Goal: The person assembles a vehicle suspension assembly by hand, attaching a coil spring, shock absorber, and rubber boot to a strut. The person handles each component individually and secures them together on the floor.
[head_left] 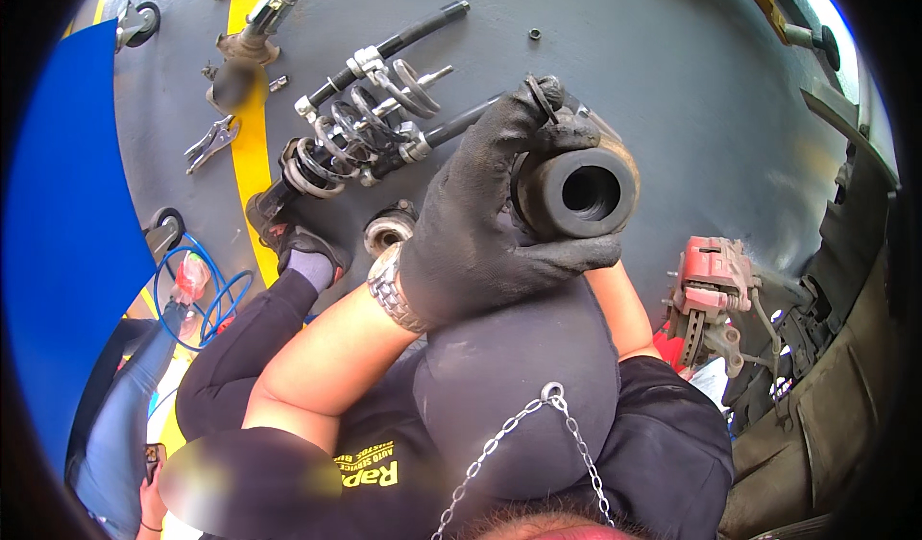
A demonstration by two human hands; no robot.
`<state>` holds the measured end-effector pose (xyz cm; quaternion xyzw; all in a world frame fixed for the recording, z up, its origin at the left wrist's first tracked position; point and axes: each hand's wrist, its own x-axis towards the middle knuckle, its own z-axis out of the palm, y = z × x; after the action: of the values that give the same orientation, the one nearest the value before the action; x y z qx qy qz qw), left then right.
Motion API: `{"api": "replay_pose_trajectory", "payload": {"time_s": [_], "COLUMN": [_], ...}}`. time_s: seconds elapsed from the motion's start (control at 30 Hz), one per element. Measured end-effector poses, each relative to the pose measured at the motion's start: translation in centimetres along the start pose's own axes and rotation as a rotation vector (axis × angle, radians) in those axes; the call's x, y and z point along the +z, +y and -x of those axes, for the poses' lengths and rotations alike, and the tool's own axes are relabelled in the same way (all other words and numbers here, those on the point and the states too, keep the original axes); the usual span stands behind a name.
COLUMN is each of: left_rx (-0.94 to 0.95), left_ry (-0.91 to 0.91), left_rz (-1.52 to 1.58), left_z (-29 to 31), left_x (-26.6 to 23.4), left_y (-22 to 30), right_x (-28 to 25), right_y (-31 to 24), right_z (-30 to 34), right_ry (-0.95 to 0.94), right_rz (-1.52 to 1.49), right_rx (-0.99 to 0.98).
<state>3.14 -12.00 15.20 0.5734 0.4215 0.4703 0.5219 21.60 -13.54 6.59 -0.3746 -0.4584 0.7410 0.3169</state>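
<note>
My left hand [480, 204], in a black glove with a metal watch at the wrist, wraps round a thick-walled black cylinder [622, 199] with a round hole in its end. The thumb presses below it and the fingers above. Part of a brownish rim shows at its far side. A thin dark ring [540, 99] sits at the upper fingers; whether it is pinched or looped there I cannot tell. My right forearm [619, 310] runs up behind the cylinder, and my right hand is hidden. Beyond my left wrist lies a round metal mount [389, 231].
A coil spring [351, 137] in a rod-type compressor lies on the floor [663, 70] around a strut. Locking pliers [211, 144] and another strut [254, 41] lie at left. A red brake caliper [715, 271] is at right. A blue panel [67, 204] on casters borders the left.
</note>
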Motion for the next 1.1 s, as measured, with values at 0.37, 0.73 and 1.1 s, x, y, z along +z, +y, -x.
{"api": "replay_pose_trajectory", "payload": {"time_s": [0.37,0.73,1.1], "left_rx": [-0.231,-0.459,-0.175], "left_ry": [0.271,0.092,0.025], "left_rz": [0.170,0.050,0.131], "left_z": [-0.3,0.2,2.1], "left_x": [-0.1,-3.2,-2.9], "left_y": [-2.1,-1.5,-2.6], "right_x": [-1.0,1.4,0.6], "right_y": [5.1,-1.3,-3.0], "right_z": [1.4,-2.4,-3.2], "right_ry": [-0.029,-0.125,-0.203], "right_rz": [-0.550,-0.423,0.353], "right_rx": [-0.058,-0.051,-0.069]}}
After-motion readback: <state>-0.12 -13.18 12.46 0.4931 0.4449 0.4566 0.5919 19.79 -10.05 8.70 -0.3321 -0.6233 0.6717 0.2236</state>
